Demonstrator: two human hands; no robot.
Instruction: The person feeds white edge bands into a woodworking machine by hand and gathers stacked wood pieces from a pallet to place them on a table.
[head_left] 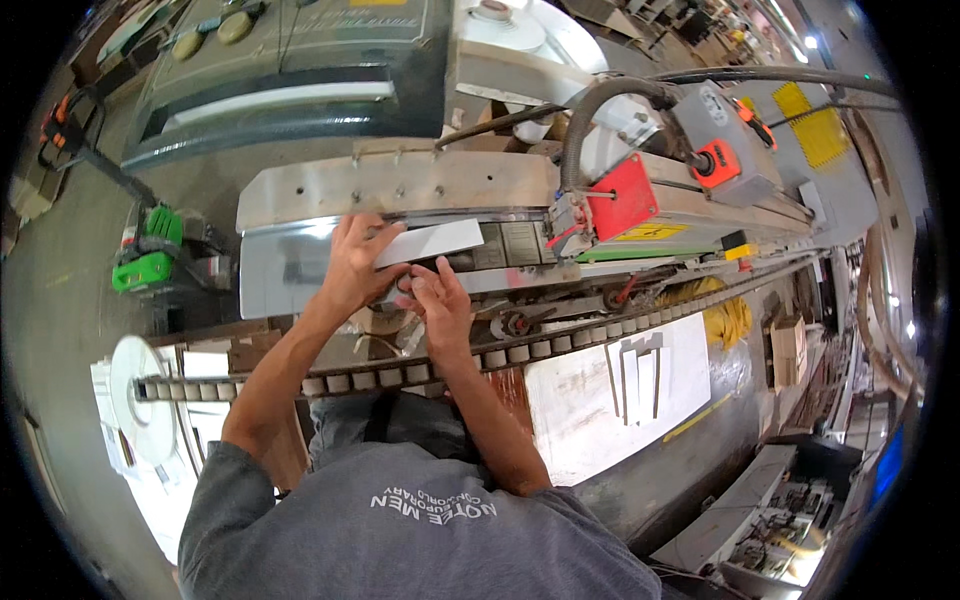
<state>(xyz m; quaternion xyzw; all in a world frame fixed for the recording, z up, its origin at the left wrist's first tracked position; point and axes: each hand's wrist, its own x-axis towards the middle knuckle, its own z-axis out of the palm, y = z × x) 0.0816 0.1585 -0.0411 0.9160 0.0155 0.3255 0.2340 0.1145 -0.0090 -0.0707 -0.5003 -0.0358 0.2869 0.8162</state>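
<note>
A small white rectangular panel (432, 241) lies tilted against the feed side of a long grey edge-banding machine (400, 180). My left hand (355, 265) grips the panel's left end, fingers spread over its top edge. Just below the panel, my right hand (437, 297) has its fingers curled near the panel's lower edge and the machine's guide. Both forearms reach up from my grey shirt at the bottom. A roller chain track (520, 352) runs across under my hands.
A red guard (624, 198) and an orange switch box (715, 162) sit to the right on the machine. A white board with narrow white strips (635, 380) lies at right below the track. A green pallet jack (145, 260) stands at left. A white reel (135, 395) sits lower left.
</note>
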